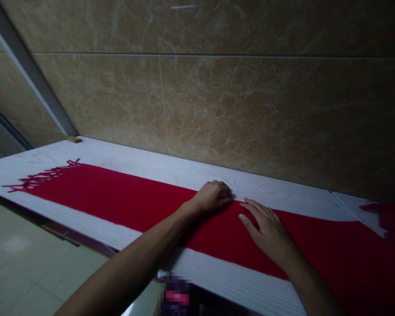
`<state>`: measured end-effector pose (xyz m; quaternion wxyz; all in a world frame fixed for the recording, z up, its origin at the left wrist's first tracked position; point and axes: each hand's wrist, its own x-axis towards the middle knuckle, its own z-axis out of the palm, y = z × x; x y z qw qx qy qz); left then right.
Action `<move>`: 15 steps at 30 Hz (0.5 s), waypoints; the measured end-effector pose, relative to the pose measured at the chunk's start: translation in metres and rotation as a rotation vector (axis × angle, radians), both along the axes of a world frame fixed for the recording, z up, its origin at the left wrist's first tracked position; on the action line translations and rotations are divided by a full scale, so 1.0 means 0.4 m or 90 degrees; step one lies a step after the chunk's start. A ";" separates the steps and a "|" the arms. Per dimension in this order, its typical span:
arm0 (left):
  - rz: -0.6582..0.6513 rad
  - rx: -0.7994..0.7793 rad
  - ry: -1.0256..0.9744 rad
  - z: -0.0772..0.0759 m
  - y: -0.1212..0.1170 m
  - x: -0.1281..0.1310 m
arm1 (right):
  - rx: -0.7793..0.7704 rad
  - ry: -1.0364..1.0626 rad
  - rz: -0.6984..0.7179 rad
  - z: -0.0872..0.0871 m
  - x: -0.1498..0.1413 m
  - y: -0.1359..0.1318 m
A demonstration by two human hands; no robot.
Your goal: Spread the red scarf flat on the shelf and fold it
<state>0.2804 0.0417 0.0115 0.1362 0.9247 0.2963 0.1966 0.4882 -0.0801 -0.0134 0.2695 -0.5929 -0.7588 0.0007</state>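
A long red scarf (118, 193) lies spread along a white wood-grain table (145, 164), with knotted fringe at its left end. At the scarf's far edge, near its middle, my left hand (215, 195) is closed, its fingers curled down on the cloth edge; the fingertips are partly hidden. My right hand (265, 226) rests just to the right, palm down on the scarf. Its fingers are stretched out toward the far edge, thumb apart. Toward the right the scarf runs into shadow, where its end is hard to make out.
A brown marbled tile wall (217, 101) stands along the table's far side. Dark red cloth (393, 217) lies bunched at the right. A small brown block (73, 139) sits at the far left corner by a metal post (36, 70). Pale floor tiles (26, 254) show below.
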 end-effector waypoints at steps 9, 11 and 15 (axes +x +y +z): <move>0.111 -0.033 0.108 -0.002 -0.028 0.007 | -0.054 -0.089 -0.014 -0.039 0.002 0.004; 0.122 -0.046 0.133 0.002 -0.034 0.010 | -0.064 -0.096 -0.019 -0.046 0.003 0.006; 0.128 -0.036 0.142 0.001 -0.036 0.012 | -0.072 -0.088 -0.020 -0.056 0.005 0.010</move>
